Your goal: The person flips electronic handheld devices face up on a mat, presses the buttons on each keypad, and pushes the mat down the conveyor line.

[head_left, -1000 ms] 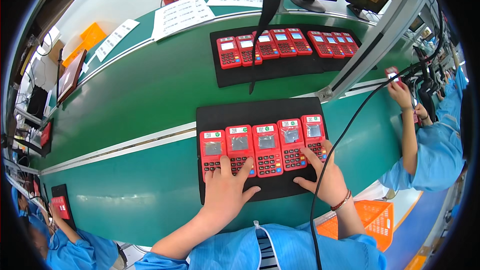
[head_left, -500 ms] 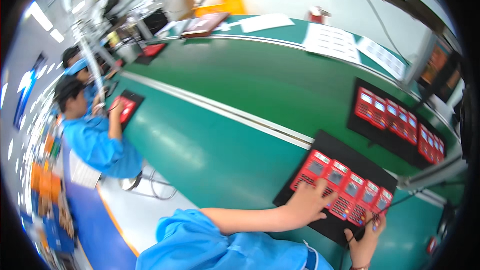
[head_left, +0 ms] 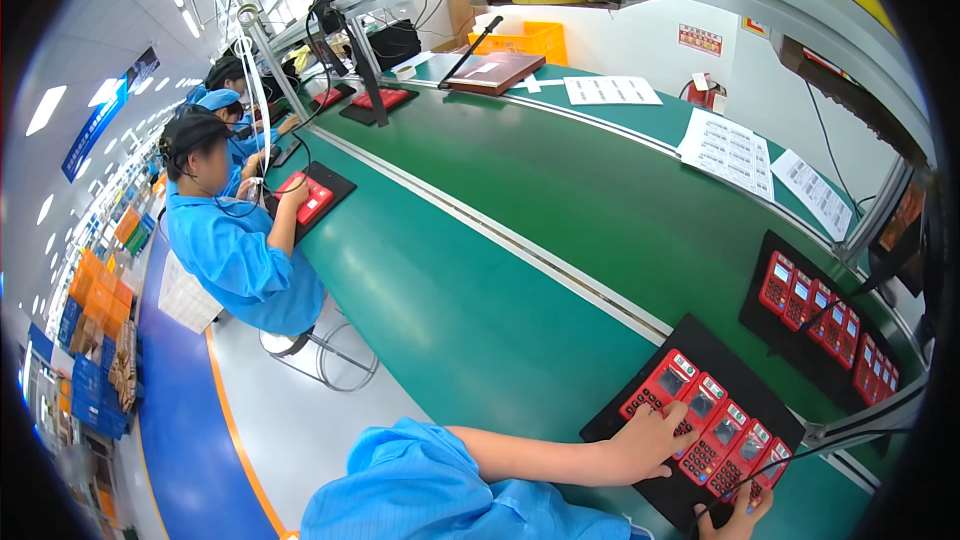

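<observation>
At left, a seated co-worker (head_left: 235, 265) in blue attends to a red device (head_left: 314, 202). At lower right, the left hand (head_left: 650, 440), fingers spread and unclosed, rests over red keypad terminals (head_left: 713, 448) rowed on a black mat (head_left: 690, 337); light fingertips, clear of the screens (head_left: 729, 428), would likely serve best. The right hand (head_left: 738, 520) meets the row's far end, its grip impossible to tell.

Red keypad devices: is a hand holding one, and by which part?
Left hand: apparently none; its fingers lie over keypads of the red devices. Right hand: at the rightmost devices' lower ends; whether it grips one cannot be told.
</observation>
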Tool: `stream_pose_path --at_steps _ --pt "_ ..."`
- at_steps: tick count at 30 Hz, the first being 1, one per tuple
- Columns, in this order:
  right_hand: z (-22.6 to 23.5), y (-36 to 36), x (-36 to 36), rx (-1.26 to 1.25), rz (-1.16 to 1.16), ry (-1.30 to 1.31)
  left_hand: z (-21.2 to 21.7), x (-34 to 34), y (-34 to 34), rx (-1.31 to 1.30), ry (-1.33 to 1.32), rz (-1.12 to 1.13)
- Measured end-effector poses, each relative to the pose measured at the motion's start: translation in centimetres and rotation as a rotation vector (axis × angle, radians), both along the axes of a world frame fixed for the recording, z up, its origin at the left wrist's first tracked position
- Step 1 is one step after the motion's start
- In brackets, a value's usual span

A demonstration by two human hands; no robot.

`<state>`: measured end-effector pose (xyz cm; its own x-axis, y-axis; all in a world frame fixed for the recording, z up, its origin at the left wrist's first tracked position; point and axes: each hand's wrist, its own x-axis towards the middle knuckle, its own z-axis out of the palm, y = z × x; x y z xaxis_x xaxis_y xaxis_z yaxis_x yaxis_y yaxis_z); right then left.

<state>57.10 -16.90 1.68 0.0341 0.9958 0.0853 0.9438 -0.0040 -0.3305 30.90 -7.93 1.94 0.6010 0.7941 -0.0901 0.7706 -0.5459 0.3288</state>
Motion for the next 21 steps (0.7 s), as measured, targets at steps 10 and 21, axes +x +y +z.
stream_pose_path --at_steps 10,21 --pt "0.56 0.08 -0.53 -0.069 -0.048 0.01 -0.42 -0.22 -0.24 0.048 -0.04 0.003" --pt "0.21 0.03 -0.33 -0.012 -0.009 0.041 -0.18 -0.25 -0.27 0.086 -0.012 0.0"
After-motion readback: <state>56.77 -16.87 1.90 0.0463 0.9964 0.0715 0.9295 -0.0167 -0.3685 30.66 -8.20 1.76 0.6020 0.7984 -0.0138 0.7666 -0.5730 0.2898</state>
